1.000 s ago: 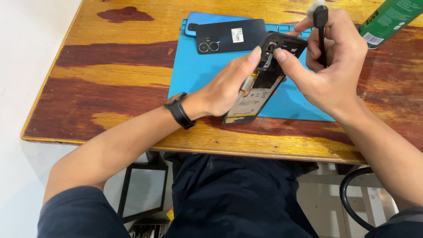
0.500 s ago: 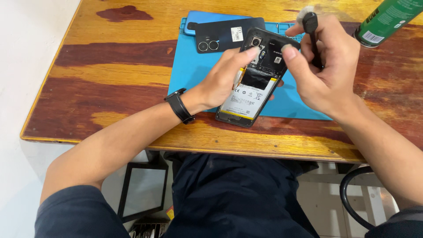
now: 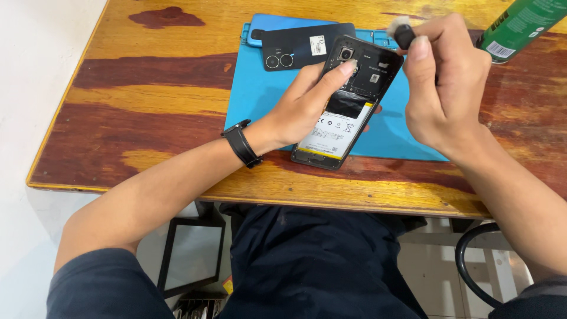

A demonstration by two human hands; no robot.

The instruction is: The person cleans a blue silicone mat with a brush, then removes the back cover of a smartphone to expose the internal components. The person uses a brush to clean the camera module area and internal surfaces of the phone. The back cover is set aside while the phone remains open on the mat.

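over the blue work mat [image 3: 260, 100], the left hand [image 3: 307, 106] grips an opened black phone [image 3: 348, 100] tilted off the surface, its white battery label with a yellow strip facing up. the right hand [image 3: 443, 88] is clenched around a small dark brush [image 3: 404, 34] just beside the phone's top edge. behind lie a black back cover [image 3: 301, 50] bearing a small white sticker and a green can [image 3: 520, 26] at the far right edge, while bare wooden table [image 3: 130, 112] spreads to the left.

Two bare forearms extend from short dark navy sleeves. The left hand [image 3: 301, 109] has a black band watch [image 3: 241, 143] at its wrist. The right hand [image 3: 443, 88] wears nothing. Dark navy trousers [image 3: 313, 266] cover the lap.
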